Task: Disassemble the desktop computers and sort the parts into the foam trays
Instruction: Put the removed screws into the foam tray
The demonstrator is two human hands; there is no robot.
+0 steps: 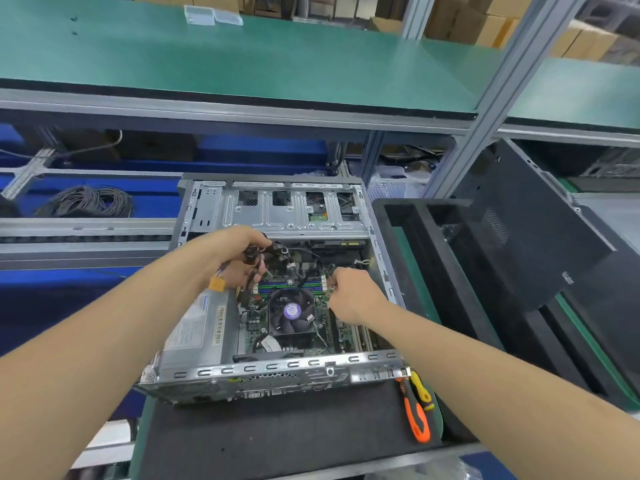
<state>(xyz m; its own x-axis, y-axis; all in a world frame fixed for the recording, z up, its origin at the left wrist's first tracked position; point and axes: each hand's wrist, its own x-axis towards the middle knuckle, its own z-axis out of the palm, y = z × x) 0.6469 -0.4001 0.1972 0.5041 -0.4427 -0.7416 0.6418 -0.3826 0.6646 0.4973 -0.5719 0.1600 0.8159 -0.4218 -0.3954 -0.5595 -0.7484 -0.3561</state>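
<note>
inside the open grey metal computer case (277,368), left grip (242,256) holds black cable bundle (277,251) behind the round black fan (277,306); right grip (349,296) curled right of it, hold unclear. pull connectors straight.

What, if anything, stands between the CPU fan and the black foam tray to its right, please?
Two things: the right hand is over the motherboard just right of the CPU fan, and the case's metal side wall rises between the fan and the foam tray. The fan would probably have to be lifted over that wall.
</note>
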